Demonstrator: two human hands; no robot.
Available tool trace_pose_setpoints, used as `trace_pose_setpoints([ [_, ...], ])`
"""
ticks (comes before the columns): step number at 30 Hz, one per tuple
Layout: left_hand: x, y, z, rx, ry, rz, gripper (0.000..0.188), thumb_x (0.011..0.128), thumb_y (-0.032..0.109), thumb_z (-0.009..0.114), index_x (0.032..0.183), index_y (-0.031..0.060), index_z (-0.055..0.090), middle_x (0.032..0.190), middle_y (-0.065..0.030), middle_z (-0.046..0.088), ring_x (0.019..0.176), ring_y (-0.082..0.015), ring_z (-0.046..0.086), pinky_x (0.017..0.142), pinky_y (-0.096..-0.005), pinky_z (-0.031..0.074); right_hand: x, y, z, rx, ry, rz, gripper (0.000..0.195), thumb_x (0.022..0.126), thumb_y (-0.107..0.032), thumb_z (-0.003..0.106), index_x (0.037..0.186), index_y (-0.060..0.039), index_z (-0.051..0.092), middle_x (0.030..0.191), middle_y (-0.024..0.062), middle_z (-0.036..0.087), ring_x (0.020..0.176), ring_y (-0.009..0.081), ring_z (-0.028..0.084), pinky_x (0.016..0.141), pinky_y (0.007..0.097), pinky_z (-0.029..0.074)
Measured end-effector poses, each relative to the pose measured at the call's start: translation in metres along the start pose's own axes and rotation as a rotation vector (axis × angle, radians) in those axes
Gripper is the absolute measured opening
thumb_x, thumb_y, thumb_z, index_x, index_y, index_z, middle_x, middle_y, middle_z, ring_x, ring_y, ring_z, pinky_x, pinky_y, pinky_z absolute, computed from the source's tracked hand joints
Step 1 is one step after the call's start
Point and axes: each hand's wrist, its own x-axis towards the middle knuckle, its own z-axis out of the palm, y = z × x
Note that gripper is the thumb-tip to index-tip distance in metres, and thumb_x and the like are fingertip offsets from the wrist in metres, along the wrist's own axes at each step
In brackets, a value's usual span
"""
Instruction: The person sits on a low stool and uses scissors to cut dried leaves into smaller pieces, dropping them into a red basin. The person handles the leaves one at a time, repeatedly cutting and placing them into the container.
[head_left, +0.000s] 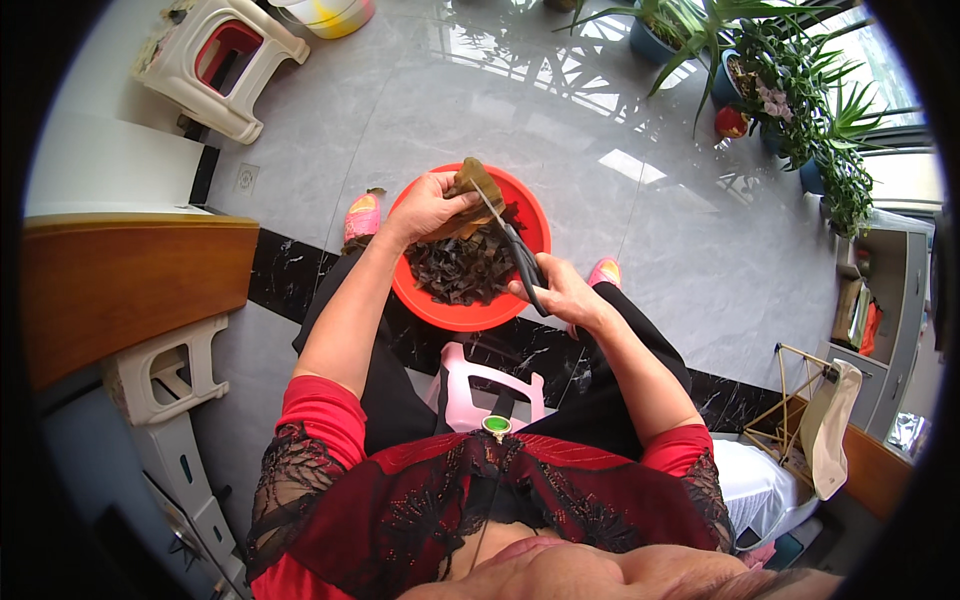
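Note:
My left hand (431, 206) grips a brownish-green sheet, perhaps kelp or a large leaf (480, 184), above a round red plastic basin (469, 319). In my right hand (559, 292) is a pair of scissors with black handles (519, 259). Their metal blades reach up and left to the sheet's right part; whether the blades are apart cannot be told. Dark cut pieces (465, 270) lie heaped in the basin, below the held sheet. The basin stands between my feet, over the grey floor and a black marbled strip.
A pink plastic stool (491, 375) shows between my legs. A white stool (232, 67) and a bucket (334, 15) stand at upper left. Potted plants (795, 97) line the right side. At lower right is a folding chair (825, 435); a wooden panel (142, 285) is at left.

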Motion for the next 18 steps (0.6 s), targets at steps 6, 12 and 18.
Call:
trace_pose_setpoints([
  [6,0.001,-0.01,0.007,0.075,-0.008,-0.047,0.015,0.089,0.01,0.064,0.1,-0.0006,0.064,0.091,-0.0051,0.068,0.08,-0.0098,0.062,0.07,-0.0272,0.052,0.005,0.004,0.001,-0.174,0.06,-0.025,0.064,0.069,-0.051,0.073,0.09,0.0074,0.056,0.076,0.0169,0.061,0.074,0.0263,0.062,0.069,0.0374,0.047],
  [12,-0.005,-0.004,0.019,0.177,-0.003,-0.066,0.015,0.089,0.01,0.063,0.1,-0.0009,0.065,0.09,-0.0052,0.068,0.08,-0.0094,0.062,0.069,-0.0269,0.051,0.001,-0.01,0.007,-0.2,0.092,0.011,0.063,0.069,-0.05,0.071,0.089,0.0074,0.055,0.074,0.0168,0.06,0.072,0.0279,0.061,0.068,0.0384,0.047],
  [18,-0.006,0.002,0.019,0.207,-0.05,-0.01,0.014,0.09,0.01,0.063,0.1,0.0005,0.064,0.091,-0.0043,0.067,0.08,-0.009,0.062,0.071,-0.0261,0.051,0.004,0.006,0.01,-0.094,0.076,-0.02,0.051,0.075,-0.042,0.07,0.082,0.0044,0.05,0.067,0.0057,0.049,0.065,0.0149,0.047,0.059,0.0327,0.043],
])
